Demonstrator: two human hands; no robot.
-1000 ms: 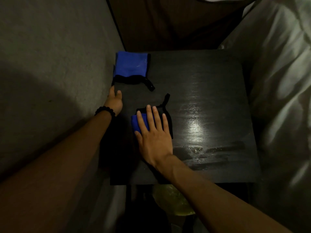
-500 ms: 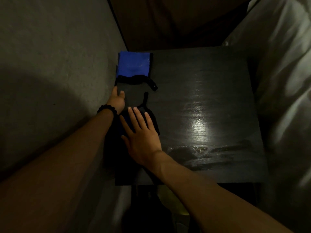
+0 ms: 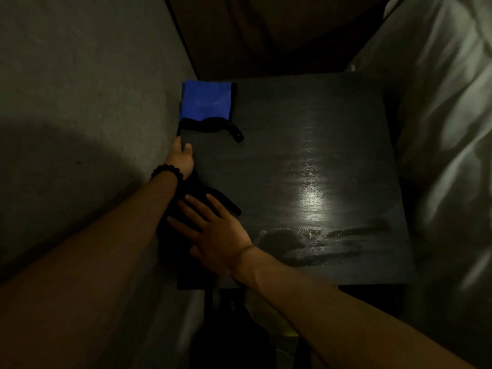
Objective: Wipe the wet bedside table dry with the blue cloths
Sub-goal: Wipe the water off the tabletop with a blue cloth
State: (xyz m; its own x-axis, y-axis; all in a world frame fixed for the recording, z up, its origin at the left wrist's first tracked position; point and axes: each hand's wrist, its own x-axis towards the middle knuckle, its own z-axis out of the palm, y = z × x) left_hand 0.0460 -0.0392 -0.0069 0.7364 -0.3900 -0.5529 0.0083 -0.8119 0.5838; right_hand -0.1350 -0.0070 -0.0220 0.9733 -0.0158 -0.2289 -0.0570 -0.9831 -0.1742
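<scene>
The right hand lies flat w/ fingers straight & spread, pressing a dark cloth on the surface near its left edge, toward the front corner; its colour is lost in shadow. The left hand grips the left edge of the surface, thumb on top, fingers hidden below. A blue cloth w/ black trim lies at the back-left corner, and wet streaks shine near the front edge.
</scene>
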